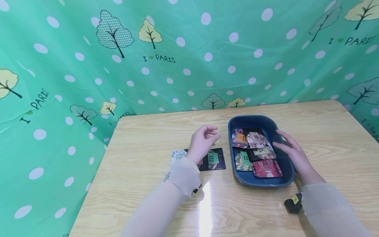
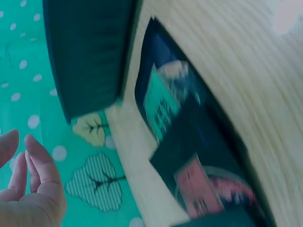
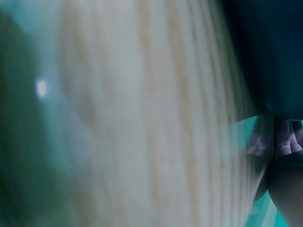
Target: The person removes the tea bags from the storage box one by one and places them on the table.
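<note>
Wood-grain table (image 1: 142, 138). Navy basin (image 1: 260, 183) near table's back edge. Left hand (image 1: 203, 141) above table, fingers loosely bent, nothing held. Right hand (image 1: 297, 159) at basin's right edge, fingers spread, touching rim. Printed sachets (image 1: 266, 168) inside basin; sachet row (image 1: 216, 159) off its left edge, partly hidden.

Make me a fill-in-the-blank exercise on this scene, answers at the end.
1. The right hand is beside a bin coloured ____.
2. In the head view, the left hand is to the ____ of the bin.
3. Outside the bin, the packet nearest to it has a label coloured ____.
4. The curtain bears the printed city name ____.

Missing words: blue; left; green; Paris.
</note>
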Motion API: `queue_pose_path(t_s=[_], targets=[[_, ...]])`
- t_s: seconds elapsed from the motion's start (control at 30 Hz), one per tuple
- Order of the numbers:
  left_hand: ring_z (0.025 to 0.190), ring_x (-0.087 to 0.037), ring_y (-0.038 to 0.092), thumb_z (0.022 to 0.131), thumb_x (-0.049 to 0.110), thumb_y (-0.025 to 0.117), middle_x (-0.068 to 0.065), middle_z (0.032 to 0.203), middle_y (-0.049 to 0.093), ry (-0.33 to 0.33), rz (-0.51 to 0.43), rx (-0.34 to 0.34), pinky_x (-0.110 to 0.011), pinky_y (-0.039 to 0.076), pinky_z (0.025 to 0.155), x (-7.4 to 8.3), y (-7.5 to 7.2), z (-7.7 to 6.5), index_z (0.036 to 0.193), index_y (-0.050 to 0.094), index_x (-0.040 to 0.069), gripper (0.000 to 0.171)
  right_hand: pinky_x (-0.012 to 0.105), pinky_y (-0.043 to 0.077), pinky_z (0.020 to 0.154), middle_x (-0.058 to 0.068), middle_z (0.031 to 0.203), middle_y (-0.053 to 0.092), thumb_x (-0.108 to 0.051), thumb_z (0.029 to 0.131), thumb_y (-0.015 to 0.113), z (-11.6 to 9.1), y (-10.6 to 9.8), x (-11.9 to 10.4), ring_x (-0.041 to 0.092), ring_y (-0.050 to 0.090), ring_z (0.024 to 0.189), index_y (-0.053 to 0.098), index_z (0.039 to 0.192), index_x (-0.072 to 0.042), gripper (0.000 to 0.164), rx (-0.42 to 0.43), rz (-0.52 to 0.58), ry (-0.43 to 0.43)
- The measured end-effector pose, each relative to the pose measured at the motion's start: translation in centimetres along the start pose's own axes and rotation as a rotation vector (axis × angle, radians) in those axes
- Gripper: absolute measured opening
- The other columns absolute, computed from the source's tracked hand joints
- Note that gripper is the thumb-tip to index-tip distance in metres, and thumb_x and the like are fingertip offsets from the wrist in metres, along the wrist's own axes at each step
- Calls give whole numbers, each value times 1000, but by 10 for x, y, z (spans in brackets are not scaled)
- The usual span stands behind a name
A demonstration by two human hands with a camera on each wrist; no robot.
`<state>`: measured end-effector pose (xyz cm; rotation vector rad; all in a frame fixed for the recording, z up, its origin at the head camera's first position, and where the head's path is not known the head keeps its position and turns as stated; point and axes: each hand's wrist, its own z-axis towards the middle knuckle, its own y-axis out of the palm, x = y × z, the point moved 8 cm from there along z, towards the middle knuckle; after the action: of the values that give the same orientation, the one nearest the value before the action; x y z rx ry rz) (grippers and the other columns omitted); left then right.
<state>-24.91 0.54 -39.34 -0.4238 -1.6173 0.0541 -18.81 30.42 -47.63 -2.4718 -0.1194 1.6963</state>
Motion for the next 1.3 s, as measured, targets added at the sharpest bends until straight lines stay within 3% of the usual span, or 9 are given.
queue_pose_path(t_s=[0.1,0.17,0.3,0.5,0.63,0.73,1.03,1.2,1.3], targets=[[92,-22,67,94,16,67,-7,111,69,13,-8,-23,-30,58,78,3,14,-1,123,63,8,30,35,47,103,13,166,-15,-50,100,50,-1,0,0,47,5,150,14,155,-48,66,6,-5,9],[91,-16,68,95,15,67,-7,111,69,18,-33,-44,-28,58,80,5,24,-2,124,63,6,31,52,35,114,13,165,-16,-50,100,50,-1,1,0,47,2,150,14,155,-48,66,11,-1,11],[95,-20,71,95,11,65,-10,113,69,-1,-129,-108,-26,59,81,10,47,-3,126,61,4,32,65,18,117,12,165,-18,-50,100,51,-1,2,0,46,-3,151,15,155,-48,66,14,18,8],[102,-17,68,95,12,67,-9,117,68,-12,-133,-180,-23,57,84,17,76,-6,126,62,8,32,62,23,117,13,165,-16,-50,100,50,1,3,0,47,3,150,14,155,-48,66,4,10,5],[108,-14,65,95,18,66,-7,125,66,-9,-31,-167,-23,54,88,18,87,-5,130,60,10,37,31,47,101,15,166,-13,-49,101,50,1,2,-1,47,9,149,15,155,-48,65,0,4,-4],[114,-19,63,100,19,58,-9,130,63,-40,-40,-161,-28,53,92,18,93,-5,136,55,9,37,12,46,79,16,165,-12,-47,101,50,1,1,-1,48,12,148,15,155,-48,65,-2,9,-7],[137,-24,47,108,22,37,-10,147,52,-161,-65,-203,-39,42,111,12,113,-5,143,49,3,42,13,46,77,15,165,-15,-48,100,51,1,0,0,48,8,149,15,155,-48,65,-5,17,1],[111,-21,60,107,21,39,-13,123,63,-166,-89,-199,-34,52,93,9,118,-2,136,56,-2,40,12,48,77,14,165,-17,-47,101,50,0,0,0,49,9,148,15,155,-47,65,-7,26,-4],[91,-18,58,107,20,40,-11,104,62,-171,-85,-203,-29,52,82,7,121,0,133,58,-3,39,22,50,89,13,165,-16,-49,101,50,0,-1,0,49,9,149,14,155,-47,65,-3,-1,-1]])
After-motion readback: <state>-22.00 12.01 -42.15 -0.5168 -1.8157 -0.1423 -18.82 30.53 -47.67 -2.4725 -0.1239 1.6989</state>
